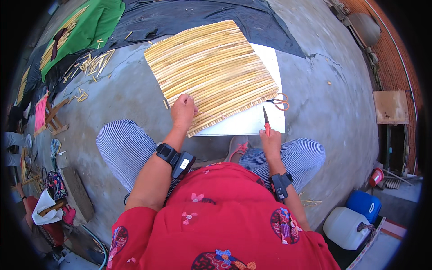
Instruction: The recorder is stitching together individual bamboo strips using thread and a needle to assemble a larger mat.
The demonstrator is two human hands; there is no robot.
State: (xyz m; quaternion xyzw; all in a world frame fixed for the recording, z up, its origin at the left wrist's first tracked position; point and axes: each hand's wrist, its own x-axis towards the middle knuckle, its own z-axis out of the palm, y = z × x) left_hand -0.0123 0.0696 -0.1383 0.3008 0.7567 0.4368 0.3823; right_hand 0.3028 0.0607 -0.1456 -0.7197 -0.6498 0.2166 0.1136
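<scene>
A mat of pale yellow reed sticks [211, 67], tied side by side, lies over a white board [238, 123] in front of my knees. My left hand [182, 112] is closed at the mat's near left edge, its fingertips partly hidden. Between the fingers of my right hand [271, 143] is a small knife [267, 122] with an orange-red handle, its dark blade pointing away from me and off the mat. Just beyond the knife are scissors [281, 103] with orange handles, their blades partly under the mat's right corner.
Loose cut sticks [96, 63] are scattered at the far left, near a green cloth [96, 22] and a dark sheet [180, 13]. A small wooden stand [55, 118] is on the left. Another person [33, 211] sits lower left. A white jug [345, 227] and a blue one [363, 206] stand lower right.
</scene>
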